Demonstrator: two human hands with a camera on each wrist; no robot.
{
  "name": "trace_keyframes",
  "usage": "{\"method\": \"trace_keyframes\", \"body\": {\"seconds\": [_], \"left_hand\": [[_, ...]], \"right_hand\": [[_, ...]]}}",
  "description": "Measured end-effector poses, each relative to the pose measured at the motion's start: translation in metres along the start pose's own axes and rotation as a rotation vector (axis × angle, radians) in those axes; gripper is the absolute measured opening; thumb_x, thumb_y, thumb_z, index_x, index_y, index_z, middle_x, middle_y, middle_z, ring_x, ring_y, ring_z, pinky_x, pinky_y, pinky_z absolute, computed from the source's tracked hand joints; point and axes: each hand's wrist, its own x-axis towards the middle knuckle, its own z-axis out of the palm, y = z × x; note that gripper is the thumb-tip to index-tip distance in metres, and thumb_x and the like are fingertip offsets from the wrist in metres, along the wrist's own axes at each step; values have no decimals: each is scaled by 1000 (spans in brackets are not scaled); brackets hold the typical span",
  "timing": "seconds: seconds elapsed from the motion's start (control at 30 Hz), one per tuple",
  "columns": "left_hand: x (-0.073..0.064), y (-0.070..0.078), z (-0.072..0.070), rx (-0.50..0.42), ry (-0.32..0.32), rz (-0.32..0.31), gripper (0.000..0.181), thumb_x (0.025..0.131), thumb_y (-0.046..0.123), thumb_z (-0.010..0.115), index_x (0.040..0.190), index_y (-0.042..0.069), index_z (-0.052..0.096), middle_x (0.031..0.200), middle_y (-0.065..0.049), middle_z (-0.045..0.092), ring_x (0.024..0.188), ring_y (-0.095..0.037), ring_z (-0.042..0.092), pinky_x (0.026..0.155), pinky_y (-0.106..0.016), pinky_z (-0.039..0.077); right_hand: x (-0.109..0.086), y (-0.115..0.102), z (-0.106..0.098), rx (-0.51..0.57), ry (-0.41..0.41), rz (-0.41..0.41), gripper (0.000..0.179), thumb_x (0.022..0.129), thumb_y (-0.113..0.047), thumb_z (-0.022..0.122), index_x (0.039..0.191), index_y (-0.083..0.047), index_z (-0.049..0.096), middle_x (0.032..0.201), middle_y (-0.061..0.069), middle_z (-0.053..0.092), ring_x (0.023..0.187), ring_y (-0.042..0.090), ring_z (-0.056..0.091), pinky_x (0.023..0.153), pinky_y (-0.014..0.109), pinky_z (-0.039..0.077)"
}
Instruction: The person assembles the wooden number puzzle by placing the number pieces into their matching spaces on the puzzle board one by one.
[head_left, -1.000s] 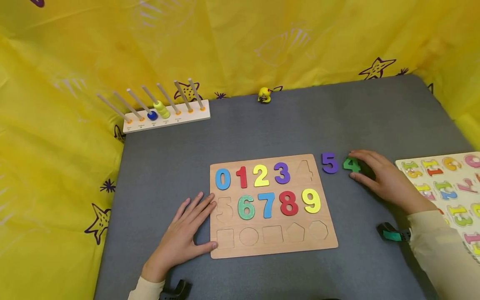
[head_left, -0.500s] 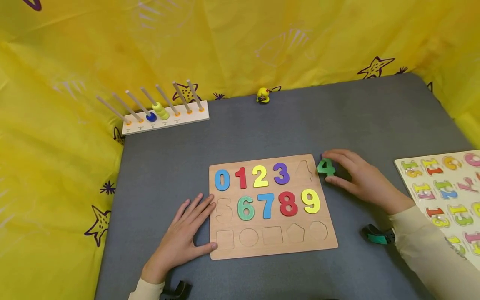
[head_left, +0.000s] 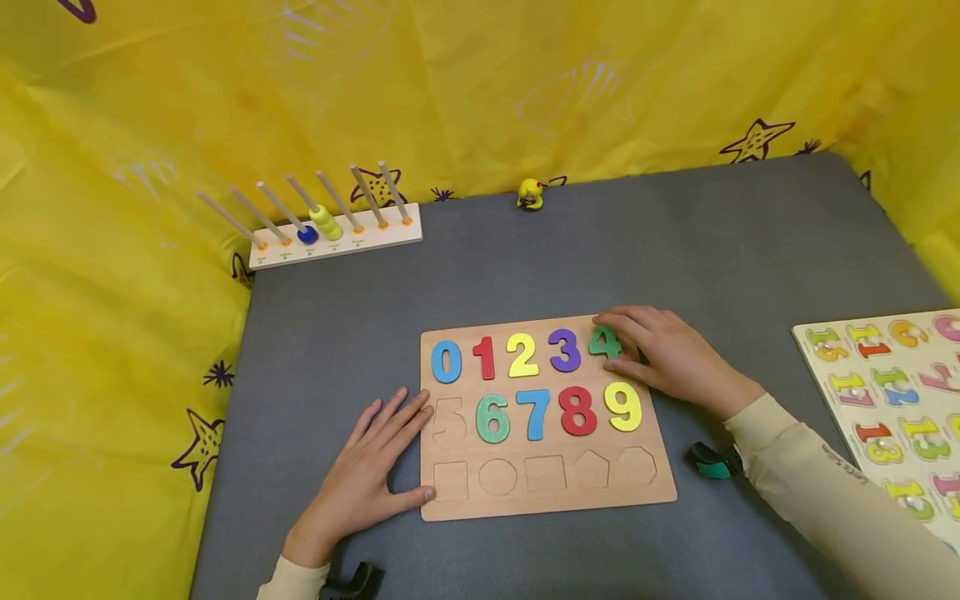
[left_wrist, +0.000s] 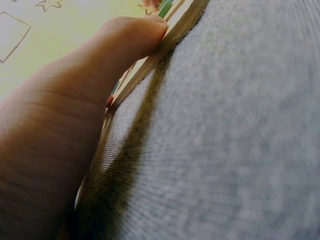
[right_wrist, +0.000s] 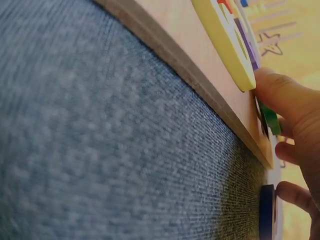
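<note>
A wooden number board [head_left: 551, 503] lies on the grey table. My right hand [head_left: 678, 357] pinches the green number 4 [head_left: 602, 341] at the board's upper right corner, where the 4 outline was; whether it sits flat I cannot tell. In the right wrist view the green 4 [right_wrist: 270, 120] shows partly behind the thumb. A dark purple piece [right_wrist: 267, 212], likely the 5, lies beside the board under that hand, hidden in the head view. My left hand [head_left: 367, 475] is spread, its fingertips and thumb touching the board's left edge.
Coloured numbers such as the yellow 9 [head_left: 623, 407] stand in two rows on the board. The 5 outline [head_left: 449, 421] is bare. A peg stand [head_left: 375, 237] and a yellow toy figure [head_left: 529, 194] are at the back. Another number board [head_left: 847, 417] lies right.
My right hand has carried the green 4 leftward from beyond the purple 5 onto the board's upper right corner. The hand now covers the 5. My left hand has stayed put.
</note>
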Motion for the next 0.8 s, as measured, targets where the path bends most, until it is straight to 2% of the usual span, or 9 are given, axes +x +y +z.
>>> {"method": "trace_keyframes", "body": {"seconds": [0.3, 0.8], "left_hand": [[1, 0, 0, 4, -3, -1, 100, 83, 69, 70, 161, 19, 32, 167, 1, 24, 153, -30, 18, 122, -47, 4], [1, 1, -2, -5, -10, -3, 101, 83, 69, 70, 161, 18, 32, 167, 2, 23, 154, -29, 16, 122, -48, 5]], "right_hand": [[-4, 0, -2, -10, 2, 32, 63, 89, -40, 79, 142, -15, 57, 138, 6, 58, 126, 29, 51, 104, 56, 40], [-7, 1, -4, -2, -1, 28, 64, 87, -38, 81, 141, -15, 58, 138, 4, 59, 130, 27, 50, 105, 53, 38]]}}
